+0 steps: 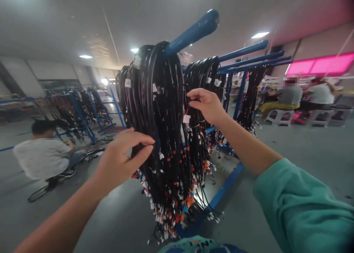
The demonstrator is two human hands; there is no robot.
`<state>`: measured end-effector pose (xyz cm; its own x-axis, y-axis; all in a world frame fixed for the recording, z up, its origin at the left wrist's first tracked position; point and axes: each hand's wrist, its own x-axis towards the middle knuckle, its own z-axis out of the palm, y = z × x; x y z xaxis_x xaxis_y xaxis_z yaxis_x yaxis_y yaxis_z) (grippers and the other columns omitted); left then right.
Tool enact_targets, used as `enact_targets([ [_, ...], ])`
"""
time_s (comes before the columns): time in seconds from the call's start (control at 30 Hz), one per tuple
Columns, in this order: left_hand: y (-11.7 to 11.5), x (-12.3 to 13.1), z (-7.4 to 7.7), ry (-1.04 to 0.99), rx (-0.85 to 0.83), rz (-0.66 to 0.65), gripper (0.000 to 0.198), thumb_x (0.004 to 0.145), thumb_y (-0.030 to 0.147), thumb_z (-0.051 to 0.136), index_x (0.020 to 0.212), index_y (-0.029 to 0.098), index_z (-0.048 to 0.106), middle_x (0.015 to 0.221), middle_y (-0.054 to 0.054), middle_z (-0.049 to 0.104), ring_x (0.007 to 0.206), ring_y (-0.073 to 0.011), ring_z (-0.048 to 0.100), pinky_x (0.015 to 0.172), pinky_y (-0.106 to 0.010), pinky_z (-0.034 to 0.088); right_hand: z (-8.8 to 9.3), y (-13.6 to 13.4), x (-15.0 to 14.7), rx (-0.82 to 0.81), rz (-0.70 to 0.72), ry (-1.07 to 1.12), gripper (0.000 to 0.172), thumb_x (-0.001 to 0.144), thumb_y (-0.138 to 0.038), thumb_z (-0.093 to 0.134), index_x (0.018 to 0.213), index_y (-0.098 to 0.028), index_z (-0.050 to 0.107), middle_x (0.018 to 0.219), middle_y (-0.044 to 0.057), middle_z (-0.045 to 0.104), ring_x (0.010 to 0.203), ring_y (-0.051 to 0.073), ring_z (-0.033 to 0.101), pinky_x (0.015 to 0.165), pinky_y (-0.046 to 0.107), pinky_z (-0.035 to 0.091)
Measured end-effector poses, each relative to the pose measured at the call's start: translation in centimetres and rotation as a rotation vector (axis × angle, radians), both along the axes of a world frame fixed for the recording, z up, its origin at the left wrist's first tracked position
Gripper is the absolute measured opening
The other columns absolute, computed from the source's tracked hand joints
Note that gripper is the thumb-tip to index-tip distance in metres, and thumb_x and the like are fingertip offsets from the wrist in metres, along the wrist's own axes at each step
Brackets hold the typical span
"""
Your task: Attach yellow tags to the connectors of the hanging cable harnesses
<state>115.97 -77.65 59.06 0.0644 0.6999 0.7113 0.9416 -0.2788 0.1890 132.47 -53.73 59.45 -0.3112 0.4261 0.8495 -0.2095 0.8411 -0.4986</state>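
Observation:
A thick bundle of black wire harnesses (163, 127) hangs over a blue rack arm (193, 31), its lower ends full of white, orange and red connectors. My left hand (124, 157) is at the bundle's left side, thumb and fingers pinched together on some of the black cables. My right hand (206, 105) reaches in from the right at mid height, fingers curled onto cables next to a small white tag (186, 118). A second harness bundle (204, 98) hangs just behind my right hand.
More blue rack arms (249, 54) with harnesses stand behind. A person in a white shirt (44, 153) crouches on the floor at left by loose cables. Two people (301, 94) sit on stools at the right. The blue rack base (221, 194) lies on the grey floor.

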Motion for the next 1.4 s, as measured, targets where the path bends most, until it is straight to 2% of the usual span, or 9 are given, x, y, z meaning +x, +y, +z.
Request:
enact_targets([
  [0.13,3.5,0.1,-3.9,-0.283,-0.248,-0.015,0.023,0.077,0.037,0.052,0.085,0.020,0.067,0.081,-0.002,0.069,0.076,-0.0163,0.064,0.069,-0.027,0.050,-1.0,-1.2,-2.1,-0.386,0.020,-0.082,0.032,0.065,-0.020,0.066,0.089,-0.020,0.045,0.083,-0.001,0.051,0.061,0.009,0.051,0.044,0.021,0.048],
  [0.27,6.7,-0.1,-8.7,-0.504,-0.345,-0.091,0.024,0.076,0.034,0.053,0.088,0.017,0.064,0.083,-0.004,0.068,0.075,-0.0153,0.063,0.071,-0.026,0.049,-1.8,-1.9,-3.1,-0.546,0.029,-0.191,0.012,0.073,-0.018,0.057,0.076,-0.019,0.045,0.060,-0.003,0.049,0.043,0.007,0.042,0.030,0.017,0.033],
  [0.5,9.6,0.2,-14.2,-0.633,-0.303,-0.017,0.025,0.072,0.024,0.055,0.096,0.018,0.060,0.096,-0.006,0.066,0.086,-0.0169,0.061,0.081,-0.032,0.049,-0.9,-1.6,-1.0,-1.101,0.656,-0.177,0.013,0.071,-0.013,0.044,0.060,-0.017,0.040,0.042,-0.007,0.035,0.032,0.002,0.024,0.027,0.013,0.012],
  [0.63,12.4,1.0,-17.1,-0.677,-0.267,0.068,0.054,0.065,0.027,0.066,0.115,0.015,0.050,0.113,-0.011,0.059,0.105,-0.0229,0.056,0.092,-0.037,0.044,-1.3,-1.5,0.3,-1.085,0.791,-0.134,0.010,0.075,-0.014,0.045,0.065,-0.016,0.045,0.046,-0.006,0.039,0.035,0.002,0.029,0.029,0.012,0.017],
  [0.73,14.6,1.4,-20.3,-0.706,-0.517,0.100,0.038,0.069,0.031,0.064,0.103,0.016,0.056,0.103,-0.008,0.063,0.096,-0.0218,0.059,0.086,-0.032,0.045,-3.2,-0.9,1.4,-0.957,0.692,-0.070,0.010,0.079,-0.024,0.053,0.084,-0.016,0.053,0.055,-0.005,0.050,0.041,0.004,0.041,0.033,0.013,0.026],
  [0.87,15.2,1.6,-25.9,-0.670,-0.755,0.182,0.015,0.079,0.028,0.051,0.078,0.016,0.060,0.078,-0.001,0.065,0.079,-0.0168,0.061,0.074,-0.024,0.043,-10.5,0.6,2.8,-0.975,0.486,-0.078,0.029,0.069,-0.035,0.064,0.090,-0.017,0.054,0.061,-0.005,0.055,0.045,0.005,0.047,0.037,0.016,0.034],
  [1.13,12.7,2.3,-34.8,-0.559,-0.981,0.417,0.021,0.083,0.027,0.049,0.082,0.014,0.065,0.088,-0.010,0.068,0.091,-0.0231,0.062,0.075,-0.026,0.042,-32.5,-3.6,6.4,-1.299,0.053,-0.520,0.015,0.060,-0.026,0.059,0.069,-0.016,0.054,0.053,-0.004,0.050,0.042,0.006,0.042,0.039,0.017,0.031],
  [1.27,12.7,3.2,-35.8,-0.512,-1.002,0.383,0.027,0.083,0.035,0.049,0.089,0.015,0.067,0.097,-0.012,0.067,0.102,-0.0261,0.059,0.079,-0.028,0.042,-37.3,-4.9,6.6,-1.241,-0.074,-0.636,0.006,0.062,-0.017,0.055,0.067,-0.017,0.053,0.055,-0.002,0.053,0.049,0.012,0.050,0.045,0.022,0.037],
  [1.4,11.1,4.7,-36.1,-0.541,-1.019,0.309,0.029,0.083,0.037,0.049,0.079,0.015,0.068,0.079,-0.007,0.067,0.087,-0.0228,0.063,0.072,-0.026,0.042,-38.1,-3.4,3.3,-1.045,-0.174,-0.669,0.017,0.067,-0.015,0.055,0.083,-0.017,0.058,0.088,0.005,0.064,0.087,0.019,0.060,0.076,0.031,0.046],
])
